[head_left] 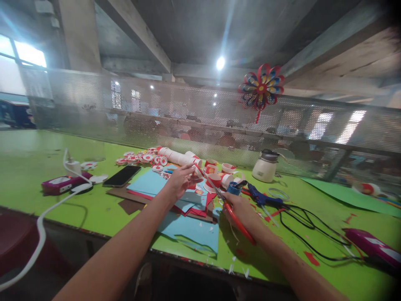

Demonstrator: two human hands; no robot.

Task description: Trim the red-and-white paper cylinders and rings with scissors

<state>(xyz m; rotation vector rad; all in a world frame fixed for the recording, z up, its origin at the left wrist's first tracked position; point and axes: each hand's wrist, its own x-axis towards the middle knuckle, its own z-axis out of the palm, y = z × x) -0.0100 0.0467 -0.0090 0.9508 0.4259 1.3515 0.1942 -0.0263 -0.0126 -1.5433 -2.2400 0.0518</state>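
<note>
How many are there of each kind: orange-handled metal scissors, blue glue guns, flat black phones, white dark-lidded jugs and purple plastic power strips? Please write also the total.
Orange-handled metal scissors, in the right hand: 1
Blue glue gun: 1
Flat black phone: 1
White dark-lidded jug: 1
Purple plastic power strips: 2
Total: 6

Dim ceiling (194, 29), lamp (221, 63) flaring at twelve o'clock, overexposed window (30, 53) at ten, soft shadows on the tabletop (19, 167), wide-angle stretching, blackened corner at two
</note>
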